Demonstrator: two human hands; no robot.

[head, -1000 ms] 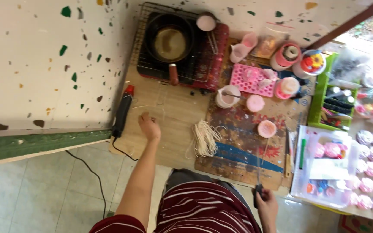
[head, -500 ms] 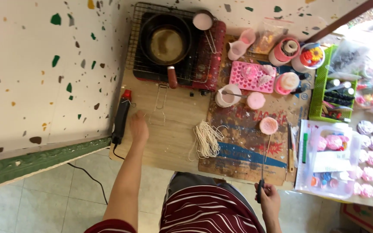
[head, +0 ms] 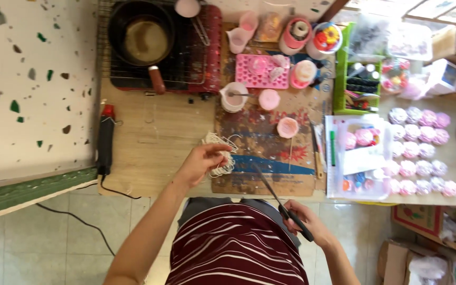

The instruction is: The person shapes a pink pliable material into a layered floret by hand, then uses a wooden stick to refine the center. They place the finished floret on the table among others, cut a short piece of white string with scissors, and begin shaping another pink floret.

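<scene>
A coil of thin white string (head: 220, 154) is seen lying on the pale wooden desk (head: 154, 142), at the left edge of a paint-stained cardboard sheet (head: 270, 142). The left hand (head: 202, 161) is placed on this coil, with fingers curled and pinched on its strands. The right hand (head: 307, 224) is held low, just off the near edge of the desk, and is closed round the black handles of a pair of long dark scissors (head: 281, 200). The blades are directed up and to the left, over the cardboard and towards the coil; whether they are parted cannot be told.

At the far side of the desk a black frying pan with a brown handle (head: 141, 37) is observed on a red portable stove with a wire rack (head: 186, 63). A pink silicone mould (head: 262, 71) and a white cup (head: 233, 96) are noted near the stove. A small round pink candle (head: 287, 127) stands on the cardboard. A black heat tool with a red tip (head: 105, 140) lies at the left edge of the desk. Rows of small pink and white round pieces (head: 420, 148) are laid out to the right, beside a green plastic tray (head: 357, 84).
</scene>
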